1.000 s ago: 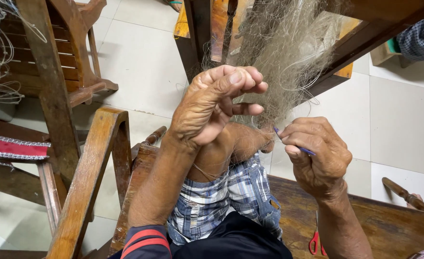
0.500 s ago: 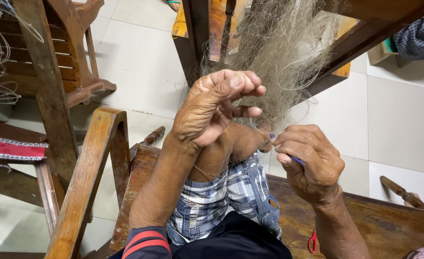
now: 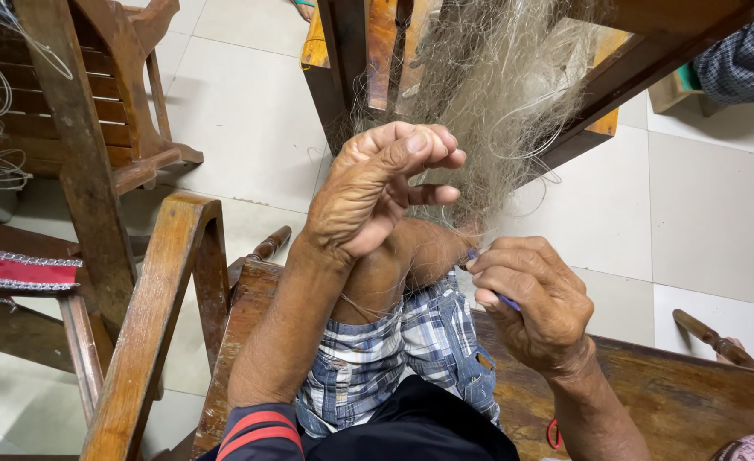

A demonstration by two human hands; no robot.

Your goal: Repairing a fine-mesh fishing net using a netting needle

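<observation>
Your left hand (image 3: 377, 192) pinches the fishing net (image 3: 505, 102) at frame centre, holding its mesh taut. Your right hand (image 3: 535, 303) grips a small blue netting needle (image 3: 503, 299) below, positioned for threading.

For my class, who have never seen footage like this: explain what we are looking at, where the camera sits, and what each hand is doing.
There is no machine here, only a person at work with two bare hands. The single camera is worn on the person's head and looks down over their lap, so you see the arms from above. The person sits on a wooden bench in checked shorts, over a tiled floor. A pale, fine net hangs from a wooden frame in front. The left hand is raised, its fingers pinched at the net. The right hand grips a small blue tool by the net's lower edge. Wooden chairs stand to the left.
</observation>
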